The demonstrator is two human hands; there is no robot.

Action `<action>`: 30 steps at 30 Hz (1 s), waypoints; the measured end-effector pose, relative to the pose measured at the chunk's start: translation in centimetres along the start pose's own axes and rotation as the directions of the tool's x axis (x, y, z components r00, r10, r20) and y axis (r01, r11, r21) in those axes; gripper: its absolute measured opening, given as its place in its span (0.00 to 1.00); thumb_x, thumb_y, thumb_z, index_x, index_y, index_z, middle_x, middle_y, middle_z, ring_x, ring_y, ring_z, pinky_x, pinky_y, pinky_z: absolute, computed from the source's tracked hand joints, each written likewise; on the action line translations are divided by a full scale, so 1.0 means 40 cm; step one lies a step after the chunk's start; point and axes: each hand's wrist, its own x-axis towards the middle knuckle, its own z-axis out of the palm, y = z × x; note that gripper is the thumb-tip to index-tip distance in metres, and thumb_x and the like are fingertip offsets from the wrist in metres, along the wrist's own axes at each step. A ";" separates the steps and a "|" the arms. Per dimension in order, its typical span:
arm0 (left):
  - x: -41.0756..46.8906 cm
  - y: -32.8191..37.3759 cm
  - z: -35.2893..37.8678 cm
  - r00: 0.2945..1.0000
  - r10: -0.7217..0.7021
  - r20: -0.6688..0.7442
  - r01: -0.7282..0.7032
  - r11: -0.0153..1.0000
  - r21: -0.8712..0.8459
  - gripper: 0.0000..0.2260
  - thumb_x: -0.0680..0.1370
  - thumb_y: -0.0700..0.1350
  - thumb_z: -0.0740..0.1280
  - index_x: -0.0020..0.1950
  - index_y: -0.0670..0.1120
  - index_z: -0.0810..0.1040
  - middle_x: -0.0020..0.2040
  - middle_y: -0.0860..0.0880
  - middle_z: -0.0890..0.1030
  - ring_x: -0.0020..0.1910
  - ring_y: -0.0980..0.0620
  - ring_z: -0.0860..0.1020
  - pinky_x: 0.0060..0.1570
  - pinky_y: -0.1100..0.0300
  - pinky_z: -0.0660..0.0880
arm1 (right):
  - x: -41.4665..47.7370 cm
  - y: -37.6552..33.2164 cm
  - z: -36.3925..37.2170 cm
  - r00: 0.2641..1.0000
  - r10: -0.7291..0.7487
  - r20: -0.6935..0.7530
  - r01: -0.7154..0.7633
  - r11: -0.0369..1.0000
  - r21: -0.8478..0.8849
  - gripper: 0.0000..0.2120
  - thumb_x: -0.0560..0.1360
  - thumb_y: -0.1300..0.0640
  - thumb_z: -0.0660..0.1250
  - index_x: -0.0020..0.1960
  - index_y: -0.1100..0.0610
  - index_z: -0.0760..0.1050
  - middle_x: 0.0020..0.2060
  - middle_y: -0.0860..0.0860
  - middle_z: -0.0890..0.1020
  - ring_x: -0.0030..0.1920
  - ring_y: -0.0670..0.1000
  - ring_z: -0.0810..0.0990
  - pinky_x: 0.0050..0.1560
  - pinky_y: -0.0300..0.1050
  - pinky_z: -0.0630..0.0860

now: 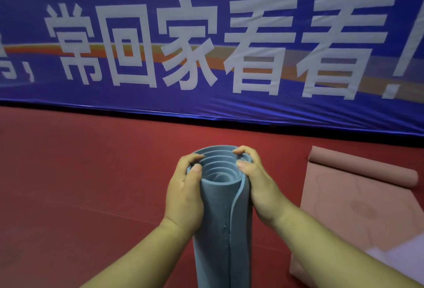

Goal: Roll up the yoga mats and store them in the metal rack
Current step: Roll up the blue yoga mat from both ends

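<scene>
head view: lower centre of the frame, the rolled blue mat (223,218) is held on end, the left hand (183,193) and right hand (257,184) curled round its top, thumbs on the rim. i judge it light, squashy, apt to unroll; best gripped across its loose flap.

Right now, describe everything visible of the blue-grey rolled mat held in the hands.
The blue-grey yoga mat is rolled into a cylinder of thick, foam-like material, and its top end shows a spiral of layers. It stands roughly upright, with its outer edge running as a seam down the side. The left hand and right hand hold it in a grip on opposite sides near the top, fingers curled over the rim. Its lower end is out of frame. The red floor lies behind.
</scene>
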 end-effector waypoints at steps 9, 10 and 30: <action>-0.033 -0.098 -0.015 0.997 -0.073 0.006 0.072 0.996 0.042 0.22 0.75 0.64 0.54 0.62 0.58 0.75 0.58 0.66 0.80 0.60 0.62 0.78 0.60 0.62 0.72 | -0.029 0.078 -0.016 0.995 0.084 0.059 -0.076 0.989 -0.126 0.21 0.69 0.44 0.65 0.61 0.46 0.69 0.55 0.49 0.85 0.58 0.51 0.83 0.63 0.49 0.77; -0.033 -0.095 -0.008 0.997 -0.070 0.016 0.069 0.996 0.057 0.22 0.74 0.63 0.54 0.62 0.58 0.75 0.58 0.65 0.80 0.61 0.63 0.77 0.61 0.61 0.72 | -0.034 0.071 -0.025 0.995 0.088 0.047 -0.080 0.987 -0.141 0.20 0.71 0.45 0.65 0.62 0.46 0.69 0.54 0.46 0.85 0.58 0.49 0.82 0.63 0.48 0.76; -0.467 0.025 0.818 0.379 0.081 0.922 -0.570 0.805 0.163 0.40 0.57 0.68 0.75 0.62 0.52 0.70 0.78 0.52 0.54 0.74 0.47 0.64 0.70 0.57 0.65 | -0.748 -0.032 -0.784 0.643 0.416 -0.643 -0.373 0.903 0.210 0.15 0.84 0.40 0.54 0.67 0.31 0.74 0.60 0.41 0.83 0.53 0.48 0.84 0.58 0.50 0.76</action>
